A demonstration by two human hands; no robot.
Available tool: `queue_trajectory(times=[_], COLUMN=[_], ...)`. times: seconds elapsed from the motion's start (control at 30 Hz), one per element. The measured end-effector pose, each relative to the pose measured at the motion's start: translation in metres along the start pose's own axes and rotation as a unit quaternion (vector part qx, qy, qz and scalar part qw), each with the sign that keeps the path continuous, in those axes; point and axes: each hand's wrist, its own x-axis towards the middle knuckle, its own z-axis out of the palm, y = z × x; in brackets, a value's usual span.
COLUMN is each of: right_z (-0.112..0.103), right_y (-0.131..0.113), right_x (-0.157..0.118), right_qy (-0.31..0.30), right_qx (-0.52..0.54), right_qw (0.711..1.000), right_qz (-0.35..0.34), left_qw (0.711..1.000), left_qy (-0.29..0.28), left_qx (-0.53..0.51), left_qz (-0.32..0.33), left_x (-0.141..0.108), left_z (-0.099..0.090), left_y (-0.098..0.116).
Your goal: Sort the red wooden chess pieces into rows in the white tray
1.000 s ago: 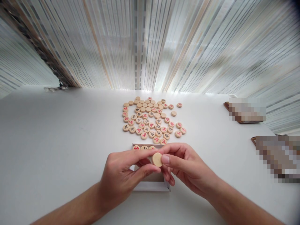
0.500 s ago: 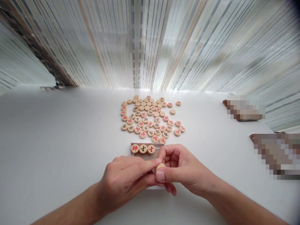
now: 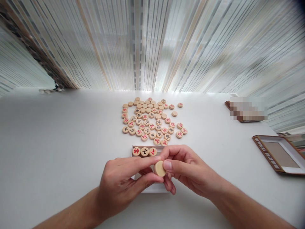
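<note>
A round pale wooden Chinese chess piece [image 3: 159, 169] is held over the open box, its blank face towards me. My left hand [image 3: 126, 178] grips its left side between the fingers above and the thumb below. My right hand [image 3: 190, 170] pinches its right edge, thumb in front and fingers behind. Beneath both hands lies a shallow white-walled box [image 3: 156, 190], partly hidden by them. Along its far wall sit three face-up pieces: a red-marked piece [image 3: 136, 151], a black-marked piece [image 3: 144, 151] and another red-marked piece [image 3: 152, 151].
Beyond the box, many loose Chinese chess pieces [image 3: 152, 126] are spread on the white table [image 3: 66, 143], some face up, some blank side up. To the right lie an open brown-edged box lid [image 3: 267, 154] and a blurred-out brown box [image 3: 247, 109]. Striped curtains [image 3: 119, 44] hang behind.
The held piece has turned so that its blank face shows more fully. My left thumb has moved down, away from the fingers, and my right thumb has risen to the piece's edge.
</note>
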Motion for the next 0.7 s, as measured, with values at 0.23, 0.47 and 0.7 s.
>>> queue_trajectory(times=[0.23, 0.47, 0.7], right_z=[0.0023, 0.0029, 0.0009], right_y=[0.0052, -0.0005, -0.0009], right_x=[0.0004, 0.0003, -0.0009], right_qy=[0.018, 0.021, 0.007], right_qx=[0.012, -0.001, -0.008], right_qw=[1.000, 1.000, 1.000], right_qz=[0.003, 0.005, -0.019], left_qw=[1.000, 0.999, 1.000], left_qy=[-0.026, -0.023, -0.007], left_qx=[0.003, 0.028, 0.017], left_qz=[0.009, 0.018, 0.011], left_x=[0.0002, -0.0014, -0.0003], left_z=[0.0011, 0.0002, -0.0004], left_y=[-0.0004, 0.0000, -0.0011])
